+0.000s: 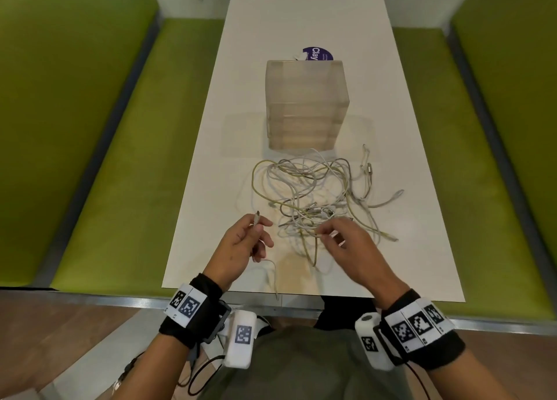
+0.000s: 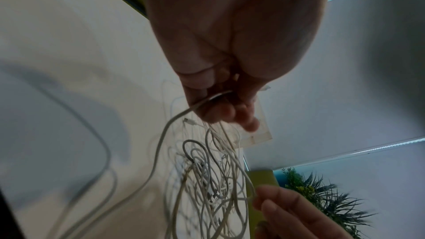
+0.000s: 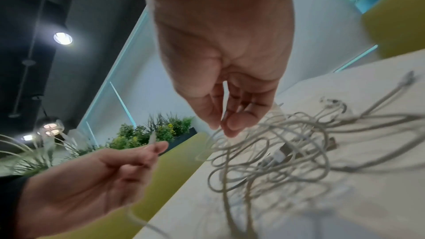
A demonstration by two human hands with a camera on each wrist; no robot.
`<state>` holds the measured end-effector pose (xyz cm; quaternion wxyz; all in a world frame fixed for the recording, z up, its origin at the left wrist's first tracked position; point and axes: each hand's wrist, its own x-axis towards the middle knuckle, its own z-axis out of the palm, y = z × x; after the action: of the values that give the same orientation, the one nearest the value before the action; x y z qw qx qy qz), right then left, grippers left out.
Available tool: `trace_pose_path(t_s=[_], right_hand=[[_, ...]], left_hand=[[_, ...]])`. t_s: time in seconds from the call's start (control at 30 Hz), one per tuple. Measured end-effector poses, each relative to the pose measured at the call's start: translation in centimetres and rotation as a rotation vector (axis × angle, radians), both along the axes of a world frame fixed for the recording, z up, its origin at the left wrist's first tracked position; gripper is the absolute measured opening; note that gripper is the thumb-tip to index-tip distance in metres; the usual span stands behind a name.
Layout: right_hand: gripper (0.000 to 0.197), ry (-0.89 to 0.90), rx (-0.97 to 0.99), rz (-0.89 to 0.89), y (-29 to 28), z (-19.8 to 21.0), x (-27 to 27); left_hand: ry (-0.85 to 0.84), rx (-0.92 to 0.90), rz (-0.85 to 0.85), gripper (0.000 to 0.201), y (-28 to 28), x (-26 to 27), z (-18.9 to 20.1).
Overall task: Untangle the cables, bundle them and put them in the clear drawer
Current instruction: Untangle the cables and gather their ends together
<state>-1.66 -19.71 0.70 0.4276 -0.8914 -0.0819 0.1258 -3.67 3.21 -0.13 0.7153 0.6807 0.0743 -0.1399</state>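
A tangle of white, grey and yellowish cables [image 1: 313, 194] lies on the white table [image 1: 301, 16], just in front of the clear drawer unit [image 1: 306, 104], whose drawers are closed. My left hand [image 1: 245, 242] pinches the plug end of a white cable [image 1: 257, 217]; that cable [image 2: 161, 144] trails from the fist down toward the table's near edge. My right hand [image 1: 346, 242] pinches a yellowish cable loop [image 3: 214, 134] at the near side of the tangle, between thumb and fingertips [image 3: 232, 126].
Green upholstered benches [image 1: 120, 158] flank the table on both sides. A purple round sticker [image 1: 318, 54] lies behind the drawer unit. Several plug ends [image 1: 394, 194] stick out at the tangle's right. The table's near edge is close to my wrists.
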Motion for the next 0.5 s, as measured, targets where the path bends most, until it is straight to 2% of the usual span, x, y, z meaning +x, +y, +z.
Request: trace_pose_path(t_s=[0.1,0.2,0.27,0.33,0.43,0.5], right_hand=[[0.001,0.031,-0.047,-0.077,-0.7,0.0,1.0],[0.001,0.135,-0.1,-0.029,-1.0,-0.3,1.1],[0.011,0.184,-0.053,0.087,-0.9,-0.4,0.7],[0.023,0.123,0.058,0.11,-1.0,-0.6,0.3],[0.028,-0.031,0.091,-0.172,-2.5,-1.5,1.5],[0.022,-0.043,-0.08,-0.278,-4.4,-2.8,3.5]], left_hand=[[0.046,0.036,0.022,0.024,-0.6,0.2,-0.4],[0.07,0.042,-0.021,0.026,-1.7,0.5,-0.6],[0.069,0.03,-0.087,0.026,-2.7,0.6,-0.6],[0.063,0.031,-0.155,0.024,-3.8,0.8,-0.7],[0.036,0.08,-0.254,0.022,-5.2,0.9,-0.9],[0.054,0.088,-0.291,0.022,-6.0,1.1,-0.9]])
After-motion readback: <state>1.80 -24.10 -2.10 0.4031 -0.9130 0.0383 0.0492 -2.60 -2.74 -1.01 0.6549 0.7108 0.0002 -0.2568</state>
